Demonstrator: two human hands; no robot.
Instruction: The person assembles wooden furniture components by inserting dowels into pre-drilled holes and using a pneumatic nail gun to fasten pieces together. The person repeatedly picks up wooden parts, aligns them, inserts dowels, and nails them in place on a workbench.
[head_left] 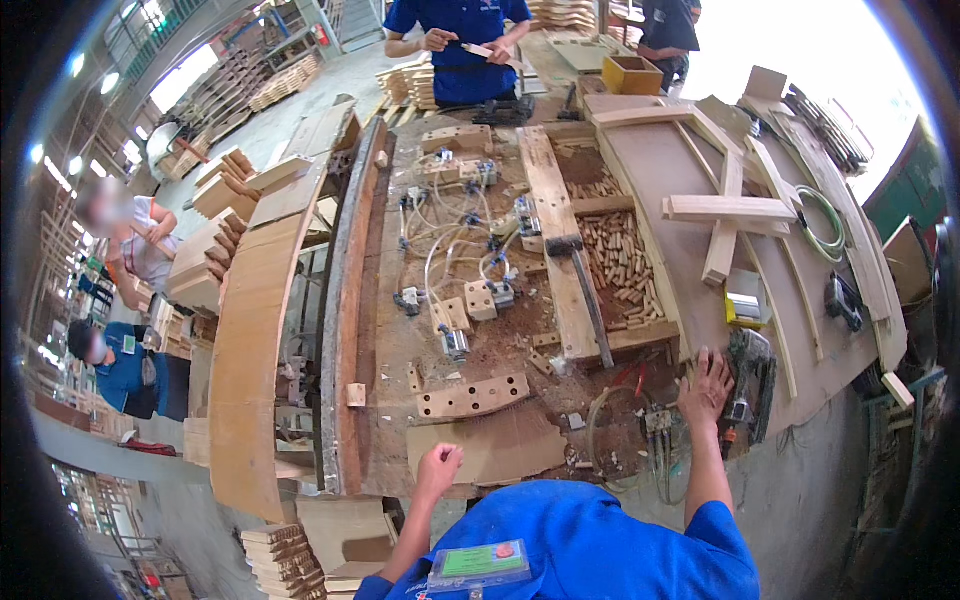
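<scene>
My right hand (707, 388) lies with its fingers spread at the right part of the workbench (400, 400), just left of a black nail gun (748, 385). I see no grip on the tool. My left hand (440, 468) is curled closed over the near edge, beside a flat brown sheet (490, 450); nothing shows in its fingers. Beyond that sheet lies a curved wooden piece with drilled holes (472, 397). A clamping jig with clear hoses (460, 240) fills the middle. To its right, a hammer (585, 295) rests on a wooden rail beside a bin of dowels (622, 260).
A yellow-edged box (743, 308) sits behind the nail gun. Wooden frame parts (730, 208), a coiled green hose (822, 225) and another power tool (843, 303) lie on the right-hand board. One co-worker (462, 45) stands across the bench; others are at left. Stacked wood (282, 562) stands lower left.
</scene>
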